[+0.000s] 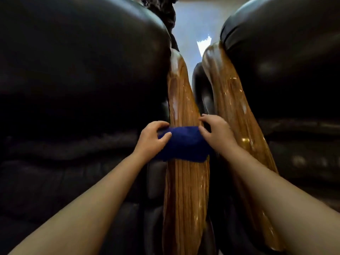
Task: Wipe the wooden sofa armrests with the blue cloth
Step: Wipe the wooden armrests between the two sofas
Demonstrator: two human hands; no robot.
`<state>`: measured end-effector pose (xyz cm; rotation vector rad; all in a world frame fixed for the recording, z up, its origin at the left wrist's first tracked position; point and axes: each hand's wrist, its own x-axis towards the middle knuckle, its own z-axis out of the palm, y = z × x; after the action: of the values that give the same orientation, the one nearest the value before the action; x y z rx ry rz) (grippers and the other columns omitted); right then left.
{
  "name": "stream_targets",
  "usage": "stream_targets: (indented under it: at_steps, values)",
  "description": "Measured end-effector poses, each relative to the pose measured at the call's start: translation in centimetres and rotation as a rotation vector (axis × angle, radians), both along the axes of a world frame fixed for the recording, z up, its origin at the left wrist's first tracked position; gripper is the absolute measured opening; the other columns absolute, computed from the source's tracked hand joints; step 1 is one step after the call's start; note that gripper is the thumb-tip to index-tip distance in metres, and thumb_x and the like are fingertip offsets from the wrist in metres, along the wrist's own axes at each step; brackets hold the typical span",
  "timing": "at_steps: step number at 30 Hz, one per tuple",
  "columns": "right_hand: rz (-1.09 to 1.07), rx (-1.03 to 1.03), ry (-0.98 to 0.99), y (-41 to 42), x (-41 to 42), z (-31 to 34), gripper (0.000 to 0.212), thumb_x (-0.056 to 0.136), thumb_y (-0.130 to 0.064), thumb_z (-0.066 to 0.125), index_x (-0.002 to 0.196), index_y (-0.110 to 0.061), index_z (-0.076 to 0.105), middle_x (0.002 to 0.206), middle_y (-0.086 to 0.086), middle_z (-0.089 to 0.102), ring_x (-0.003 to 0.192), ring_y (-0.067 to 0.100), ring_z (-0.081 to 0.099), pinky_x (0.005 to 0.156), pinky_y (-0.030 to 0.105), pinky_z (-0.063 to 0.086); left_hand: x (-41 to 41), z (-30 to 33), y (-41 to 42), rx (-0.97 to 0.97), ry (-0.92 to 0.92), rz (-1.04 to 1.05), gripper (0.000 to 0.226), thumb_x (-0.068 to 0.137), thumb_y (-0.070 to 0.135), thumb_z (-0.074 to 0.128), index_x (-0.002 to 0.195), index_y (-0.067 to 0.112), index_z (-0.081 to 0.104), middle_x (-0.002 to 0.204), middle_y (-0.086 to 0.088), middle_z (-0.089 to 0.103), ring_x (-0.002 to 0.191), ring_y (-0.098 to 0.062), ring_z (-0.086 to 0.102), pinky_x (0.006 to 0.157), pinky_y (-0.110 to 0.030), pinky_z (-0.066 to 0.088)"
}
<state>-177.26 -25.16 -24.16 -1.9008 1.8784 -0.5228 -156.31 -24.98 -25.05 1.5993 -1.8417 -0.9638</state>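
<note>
Armrests: two glossy wood ones side by side betw. dark sofas (77, 70). Left armrest (185, 190) has your cloth (182, 144) draped across it. Your left hand (152, 138) & right hand (214, 131) each pinch a cloth end.

Blue cloth (181, 143) is draped across left wooden armrest (185, 190), gripped at both ends: left hand (152, 138) on left edge, right hand (214, 130) on right edge. Second wooden armrest (237, 115) is seen just right, black leather cushions (73, 70) either side.
</note>
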Motion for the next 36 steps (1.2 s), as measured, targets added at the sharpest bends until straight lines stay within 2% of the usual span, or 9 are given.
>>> stream_targets:
  at_steps: [3,6,8,10,13,20,29,36]
  values:
    - [-0.071,-0.191,0.053,0.9,0.8,-2.6,0.042,0.093,-0.021,0.045,0.133,-0.008,0.043,0.146,0.009,0.039,0.14,0.02,0.024,0.11,0.03,0.015,0.0,-2.2,0.7,-0.081,-0.026,0.152,0.038,0.093,0.018,0.045,0.131,0.013,0.045,0.136,-0.006,0.05,0.128,-0.013,0.04,0.106,-0.028,0.03]
    - [-0.093,-0.184,0.115,1.6,2.5,-4.0,0.058,0.095,-0.037,0.027,0.145,-0.011,0.015,0.156,0.004,0.01,0.143,0.015,-0.001,0.116,0.037,0.005,-1.7,-3.3,1.0,-0.118,-0.12,0.164,0.049,0.097,0.025,0.031,0.144,0.015,0.019,0.155,-0.001,0.017,0.14,-0.004,0.005,0.114,-0.027,0.008]
    - [-0.099,-0.144,0.164,1.9,3.6,-4.9,0.063,0.094,-0.045,0.018,0.146,-0.015,0.001,0.157,0.002,-0.002,0.143,0.014,-0.009,0.117,0.039,0.001,-3.4,-4.1,1.4,-0.106,-0.186,0.144,0.055,0.096,0.034,0.023,0.144,0.023,-0.001,0.154,0.008,-0.007,0.14,-0.002,-0.01,0.115,-0.032,-0.001]
    - [-0.106,-0.12,0.204,1.8,4.4,-5.8,0.064,0.094,-0.049,0.013,0.146,-0.016,-0.003,0.157,0.002,-0.004,0.143,0.014,-0.009,0.117,0.04,0.002,-4.8,-4.9,1.3,-0.075,-0.203,0.142,0.056,0.093,0.039,0.016,0.139,0.027,-0.012,0.15,0.012,-0.018,0.139,-0.002,-0.017,0.115,-0.033,-0.005]
    - [-0.131,-0.105,0.213,1.1,4.8,-6.8,0.065,0.093,-0.052,0.012,0.146,-0.016,-0.004,0.156,0.002,-0.003,0.144,0.015,-0.006,0.117,0.041,0.005,-6.0,-5.8,0.4,-0.06,-0.179,0.21,0.057,0.091,0.04,0.013,0.138,0.026,-0.015,0.15,0.011,-0.018,0.14,-0.004,-0.016,0.116,-0.034,-0.005]
    - [-0.153,-0.106,0.247,-0.5,4.9,-7.7,0.066,0.094,-0.048,0.019,0.147,-0.011,0.003,0.156,0.006,0.005,0.144,0.018,0.001,0.115,0.04,0.013,-7.2,-6.3,-0.9,-0.091,-0.286,0.299,0.057,0.09,0.041,0.006,0.14,0.021,-0.013,0.15,0.006,-0.017,0.141,-0.01,-0.015,0.116,-0.032,-0.005]
    - [-0.112,-0.12,0.147,-5.6,4.6,-7.0,0.062,0.095,-0.046,0.019,0.145,-0.013,0.005,0.156,0.003,0.006,0.144,0.015,0.002,0.115,0.04,0.019,-7.0,-6.3,-5.9,-0.072,-0.118,0.267,0.056,0.093,0.036,0.019,0.14,0.022,-0.009,0.151,0.009,-0.012,0.14,-0.001,-0.013,0.118,-0.031,0.004]
    - [-0.09,-0.141,0.105,-9.0,4.7,-6.7,0.059,0.096,-0.041,0.018,0.144,-0.011,0.004,0.155,0.005,0.007,0.144,0.015,0.003,0.115,0.039,0.019,-7.0,-6.5,-9.3,-0.096,-0.131,0.254,0.058,0.09,0.043,0.009,0.14,0.021,-0.011,0.151,0.008,-0.013,0.14,-0.002,-0.014,0.117,-0.028,-0.002]
